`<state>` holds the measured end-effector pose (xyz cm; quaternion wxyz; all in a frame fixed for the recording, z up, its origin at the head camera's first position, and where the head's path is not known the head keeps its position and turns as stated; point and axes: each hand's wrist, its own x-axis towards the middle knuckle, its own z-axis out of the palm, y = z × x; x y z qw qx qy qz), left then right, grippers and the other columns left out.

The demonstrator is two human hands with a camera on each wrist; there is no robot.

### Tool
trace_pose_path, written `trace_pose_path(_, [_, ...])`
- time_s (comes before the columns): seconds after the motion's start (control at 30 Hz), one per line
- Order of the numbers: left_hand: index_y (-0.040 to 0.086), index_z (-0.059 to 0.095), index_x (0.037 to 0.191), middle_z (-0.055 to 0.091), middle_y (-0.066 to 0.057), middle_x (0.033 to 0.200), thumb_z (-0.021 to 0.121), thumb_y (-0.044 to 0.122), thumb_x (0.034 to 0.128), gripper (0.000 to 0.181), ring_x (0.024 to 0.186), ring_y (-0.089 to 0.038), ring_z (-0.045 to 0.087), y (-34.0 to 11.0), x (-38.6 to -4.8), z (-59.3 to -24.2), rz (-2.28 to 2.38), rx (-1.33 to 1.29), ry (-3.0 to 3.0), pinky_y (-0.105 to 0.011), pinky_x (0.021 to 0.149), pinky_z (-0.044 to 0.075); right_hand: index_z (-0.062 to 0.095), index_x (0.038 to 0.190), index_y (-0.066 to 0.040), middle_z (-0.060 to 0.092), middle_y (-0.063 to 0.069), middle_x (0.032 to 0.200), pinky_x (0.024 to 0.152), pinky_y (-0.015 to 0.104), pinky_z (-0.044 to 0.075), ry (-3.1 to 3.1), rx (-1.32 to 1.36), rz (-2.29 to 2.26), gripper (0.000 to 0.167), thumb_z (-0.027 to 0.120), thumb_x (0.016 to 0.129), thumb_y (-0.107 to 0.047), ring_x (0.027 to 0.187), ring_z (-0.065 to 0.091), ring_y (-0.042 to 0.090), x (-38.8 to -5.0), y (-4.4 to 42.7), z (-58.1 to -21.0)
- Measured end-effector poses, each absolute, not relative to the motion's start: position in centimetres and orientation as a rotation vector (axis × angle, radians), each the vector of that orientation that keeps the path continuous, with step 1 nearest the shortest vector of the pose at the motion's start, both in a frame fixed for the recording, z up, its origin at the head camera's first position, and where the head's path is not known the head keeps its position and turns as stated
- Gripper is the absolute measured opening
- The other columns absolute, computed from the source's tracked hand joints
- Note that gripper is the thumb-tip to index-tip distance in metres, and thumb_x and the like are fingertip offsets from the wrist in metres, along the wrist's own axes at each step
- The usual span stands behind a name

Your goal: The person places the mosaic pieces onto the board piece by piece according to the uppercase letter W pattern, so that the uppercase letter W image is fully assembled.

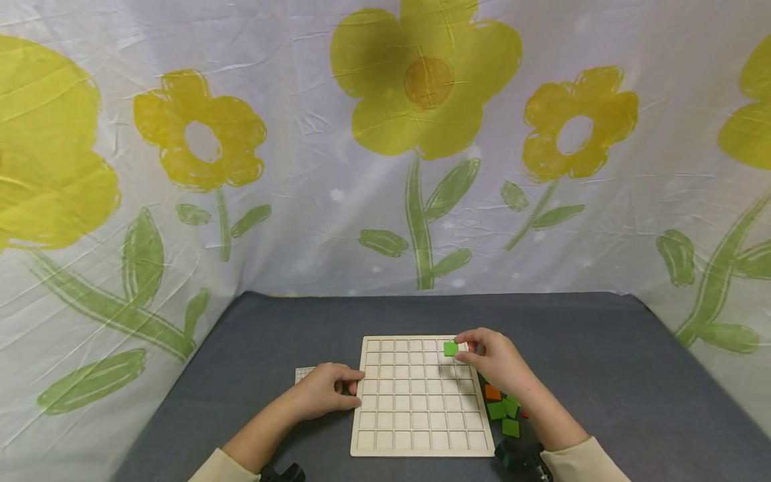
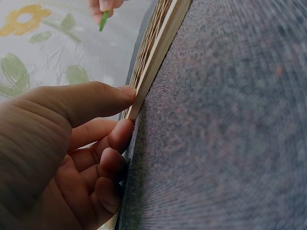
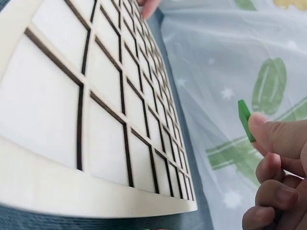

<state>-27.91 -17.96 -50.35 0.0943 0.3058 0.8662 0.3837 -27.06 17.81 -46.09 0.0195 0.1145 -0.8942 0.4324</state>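
A pale wooden grid board (image 1: 420, 450) with rows of square recesses lies on the dark cloth in front of me. Between thumb and fingertip, my right hand (image 1: 495, 358) pinches a thin green square tile (image 1: 450, 349), held above the board's far right corner. In the right wrist view the tile (image 3: 245, 120) is tilted, seen nearly edge-on, and apart from the board. My left hand (image 1: 325, 391) is at the board's left edge; the left wrist view has its thumb and index fingertip (image 2: 123, 134) gripping that wooden rim (image 2: 158, 52).
Loose green tiles (image 1: 510, 428), an orange tile (image 1: 492, 392) and a bit of red lie right of the board, partly under the right forearm. A smaller gridded card (image 1: 303, 373) sits partly behind the left hand. A flowered curtain (image 1: 301, 254) hangs beyond the dark tabletop (image 1: 289, 314).
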Motion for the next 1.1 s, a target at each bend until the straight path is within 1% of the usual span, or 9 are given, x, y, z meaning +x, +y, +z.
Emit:
trace_pose_path(0.23, [-0.008, 0.070, 0.121, 0.062, 0.004, 0.086, 0.083, 0.011, 0.0863, 0.041, 0.060, -0.003, 0.044, -17.9, -27.9, -50.3, 1.126, 0.911, 2.578, -0.025, 0.061, 0.042, 0.075, 0.113, -0.009, 0.046, 0.004, 0.078, 0.055, 0.029, 0.031, -2.817, 0.335, 1.332, 0.021, 0.077, 0.093, -0.010, 0.062, 0.036, 0.016, -27.1, 17.4, -46.9])
trace_pose_path(0.37, [-0.007, 0.070, 0.123, 0.062, 0.004, 0.086, 0.083, 0.012, 0.0866, 0.043, 0.061, -0.004, 0.044, -18.0, -28.0, -50.5, 1.116, 0.912, 2.580, -0.025, 0.061, 0.043, 0.076, 0.113, -0.009, 0.046, 0.003, 0.072, 0.053, 0.028, 0.030, -2.851, 0.304, 1.308, 0.021, 0.078, 0.092, -0.010, 0.057, 0.033, 0.015, -27.2, 17.2, -47.5])
trace_pose_path(0.47, [-0.007, 0.070, 0.122, 0.061, 0.005, 0.085, 0.083, 0.012, 0.0866, 0.042, 0.061, -0.004, 0.045, -18.0, -28.0, -50.6, 1.111, 0.916, 2.583, -0.025, 0.062, 0.043, 0.076, 0.112, -0.008, 0.043, 0.001, 0.067, 0.051, 0.028, 0.029, -2.875, 0.306, 1.298, 0.021, 0.078, 0.092, -0.010, 0.052, 0.030, 0.014, -27.2, 17.1, -47.9])
trace_pose_path(0.6, [-0.006, 0.070, 0.123, 0.060, 0.005, 0.084, 0.083, 0.013, 0.0867, 0.043, 0.062, -0.005, 0.045, -18.0, -28.0, -50.6, 1.113, 0.918, 2.581, -0.026, 0.061, 0.042, 0.077, 0.110, -0.009, 0.040, 0.000, 0.064, 0.054, 0.028, 0.029, -2.921, 0.306, 1.274, 0.018, 0.078, 0.092, -0.012, 0.053, 0.029, 0.014, -27.2, 17.1, -48.5])
trace_pose_path(0.77, [-0.006, 0.070, 0.125, 0.060, 0.006, 0.084, 0.083, 0.013, 0.0872, 0.044, 0.062, -0.004, 0.045, -17.9, -28.1, -50.6, 1.103, 0.907, 2.585, -0.025, 0.061, 0.042, 0.077, 0.109, -0.010, 0.041, 0.000, 0.064, 0.059, 0.030, 0.029, -2.960, 0.322, 1.232, 0.017, 0.078, 0.092, -0.012, 0.059, 0.031, 0.014, -27.3, 17.2, -48.9])
trace_pose_path(0.97, [-0.006, 0.070, 0.125, 0.060, 0.006, 0.083, 0.084, 0.013, 0.0861, 0.045, 0.061, -0.005, 0.045, -17.9, -28.1, -50.7, 1.117, 0.890, 2.589, -0.025, 0.060, 0.041, 0.078, 0.110, -0.011, 0.043, 0.000, 0.064, 0.058, 0.031, 0.030, -2.974, 0.328, 1.166, 0.018, 0.078, 0.092, -0.013, 0.057, 0.031, 0.015, -27.3, 17.1, -49.2])
trace_pose_path(1.1, [-0.005, 0.071, 0.123, 0.059, 0.006, 0.083, 0.084, 0.013, 0.0858, 0.044, 0.061, -0.005, 0.044, -18.0, -28.0, -50.7, 1.120, 0.899, 2.590, -0.026, 0.060, 0.041, 0.079, 0.111, -0.014, 0.049, -0.002, 0.070, 0.058, 0.030, 0.033, -2.985, 0.350, 1.050, 0.020, 0.079, 0.091, -0.016, 0.058, 0.038, 0.014, -27.3, 16.9, -49.2])
